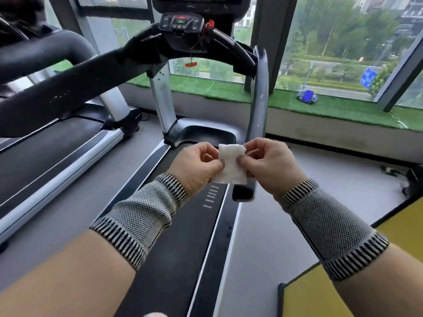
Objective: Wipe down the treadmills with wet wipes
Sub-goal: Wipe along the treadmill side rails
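A folded white wet wipe (231,165) is held between both hands in front of me, above the treadmill belt (174,236). My left hand (198,167) pinches its left edge and my right hand (269,165) pinches its right edge. Both wrists wear grey knit bands with striped cuffs. The treadmill's console (182,24) and black handrails (96,72) rise ahead, on grey uprights (259,92).
A second treadmill (52,147) stands at the left with its own black handrail. A green turf ledge (320,106) under the windows carries a blue packet (306,96). A yellow panel (343,282) sits at the lower right on the grey floor.
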A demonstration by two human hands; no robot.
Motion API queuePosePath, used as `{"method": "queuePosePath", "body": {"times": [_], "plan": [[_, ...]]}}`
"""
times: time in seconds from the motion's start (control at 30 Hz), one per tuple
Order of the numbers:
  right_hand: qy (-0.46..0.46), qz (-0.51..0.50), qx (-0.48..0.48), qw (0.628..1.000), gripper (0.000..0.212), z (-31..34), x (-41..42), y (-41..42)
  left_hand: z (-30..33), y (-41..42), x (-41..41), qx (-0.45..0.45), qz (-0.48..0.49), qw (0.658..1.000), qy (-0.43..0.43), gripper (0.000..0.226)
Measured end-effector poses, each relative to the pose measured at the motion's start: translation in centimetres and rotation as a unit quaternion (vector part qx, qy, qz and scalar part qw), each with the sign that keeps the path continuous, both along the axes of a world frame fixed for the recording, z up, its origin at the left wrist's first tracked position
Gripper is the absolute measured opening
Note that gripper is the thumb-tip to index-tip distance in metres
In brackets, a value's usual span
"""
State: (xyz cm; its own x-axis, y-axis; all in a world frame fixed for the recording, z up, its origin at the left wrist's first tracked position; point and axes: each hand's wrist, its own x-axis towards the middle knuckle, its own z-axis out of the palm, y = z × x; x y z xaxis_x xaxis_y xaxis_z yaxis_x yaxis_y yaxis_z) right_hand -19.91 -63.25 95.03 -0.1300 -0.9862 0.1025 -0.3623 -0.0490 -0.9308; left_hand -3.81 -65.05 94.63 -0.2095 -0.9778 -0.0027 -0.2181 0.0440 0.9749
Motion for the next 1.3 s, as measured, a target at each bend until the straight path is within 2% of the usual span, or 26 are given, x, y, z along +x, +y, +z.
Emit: {"method": "queuePosePath", "body": {"times": [0.13, 0.23, 0.27, 0.37, 0.43, 0.57, 0.67, 0.77, 0.83, 0.93, 1.03, 1.13, 1.3], "plan": [[0.083, -0.116, -0.028, 0.989, 0.014, -0.3, -0.6, -1.5, -2.2, -2.2, 1.0, -0.033, 0.063, 0.996, -0.052, 0.029], [0.142, -0.201, -0.01, 0.969, 0.004, -0.8, -0.9, -3.1, -3.9, -4.3, 1.0, -0.051, 0.056, 0.993, -0.091, 0.037], [0.162, -0.214, 0.008, 0.963, 0.007, -1.1, -0.8, -3.5, -4.5, -5.2, 0.9, -0.052, 0.041, 0.993, -0.1, 0.036], [0.199, -0.256, 0.079, 0.943, 0.026, -1.8, 0.2, -4.4, -5.8, -7.9, 0.4, -0.039, -0.019, 0.993, -0.109, 0.024], [0.189, -0.292, 0.131, 0.928, 0.04, -1.7, 1.1, -4.8, -6.2, -9.3, 0.1, -0.006, -0.045, 0.995, -0.093, 0.016], [0.165, -0.328, 0.244, 0.898, 0.059, -1.1, 2.7, -5.6, -7.4, -10.2, -0.2, 0.045, -0.087, 0.99, -0.106, 0.018], [0.204, -0.326, 0.282, 0.879, 0.052, -0.3, 3.0, -6.6, -8.1, -10.6, -0.8, 0.04, -0.092, 0.987, -0.129, 0.025], [0.236, -0.318, 0.299, 0.868, 0.029, -0.2, 3.1, -7.0, -9.0, -9.2, -2.0, 0.044, -0.14, 0.981, -0.126, 0.028], [0.252, -0.312, 0.306, 0.863, 0.022, -0.2, 3.4, -7.1, -9.3, -6.9, -2.5, 0.049, -0.163, 0.977, -0.13, 0.026], [0.269, -0.31, 0.316, 0.855, 0.018, -0.3, 3.6, -7.3, -9.4, -3.6, -2.1, 0.117, -0.155, 0.98, -0.042, 0.035], [0.272, -0.296, 0.318, 0.859, 0.02, -0.4, 3.5, -7.3, -9.1, -1.1, -2.0, 0.148, -0.206, 0.966, 0.036, 0.053], [0.273, -0.29, 0.309, 0.863, 0.024, -0.3, 3.4, -7.1, -9.6, -1.0, -3.2, 0.17, -0.207, 0.961, 0.066, 0.068], [0.276, -0.277, 0.319, 0.864, 0.024, 0.4, 3.1, -7.2, -11.0, -0.4, -4.4, 0.235, -0.169, 0.949, 0.129, 0.077]]}}
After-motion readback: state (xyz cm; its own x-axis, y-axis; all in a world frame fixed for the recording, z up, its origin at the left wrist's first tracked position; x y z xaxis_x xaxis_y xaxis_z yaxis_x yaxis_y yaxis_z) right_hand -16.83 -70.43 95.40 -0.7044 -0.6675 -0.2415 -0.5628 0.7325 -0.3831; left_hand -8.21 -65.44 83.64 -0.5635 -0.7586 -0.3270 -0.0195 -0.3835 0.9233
